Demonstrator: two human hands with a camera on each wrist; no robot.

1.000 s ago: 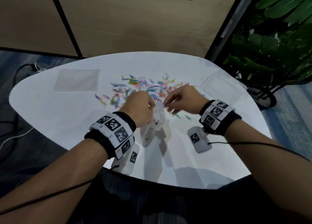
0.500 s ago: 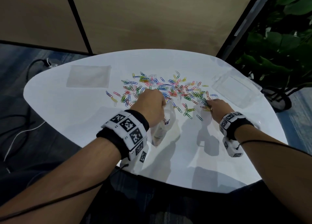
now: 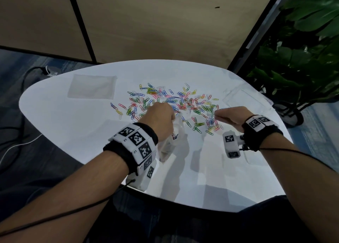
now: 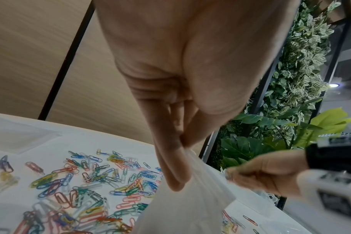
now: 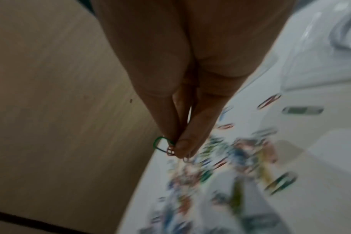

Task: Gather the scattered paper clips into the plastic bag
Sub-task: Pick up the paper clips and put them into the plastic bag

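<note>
Several coloured paper clips (image 3: 170,103) lie scattered across the middle of the white table (image 3: 73,125); the left wrist view shows the same paper clips (image 4: 86,182). My left hand (image 3: 161,118) pinches the rim of a clear plastic bag (image 3: 170,142) that hangs to the table with a few clips inside. The left wrist view shows the fingers (image 4: 170,166) holding the bag (image 4: 190,205). My right hand (image 3: 231,117) is lifted over the right side of the pile. Its fingertips (image 5: 180,145) pinch a few clips, a green one (image 5: 160,143) sticking out.
A flat clear bag (image 3: 91,86) lies at the table's far left and another clear bag (image 3: 244,101) at the far right. A leafy plant (image 3: 302,59) stands right of the table. A wood-panelled wall rises behind. Cables run on the floor at left.
My right hand went from the bag's mouth out to the pile's right side, then lifted off the table with clips pinched. The left hand kept holding the bag.
</note>
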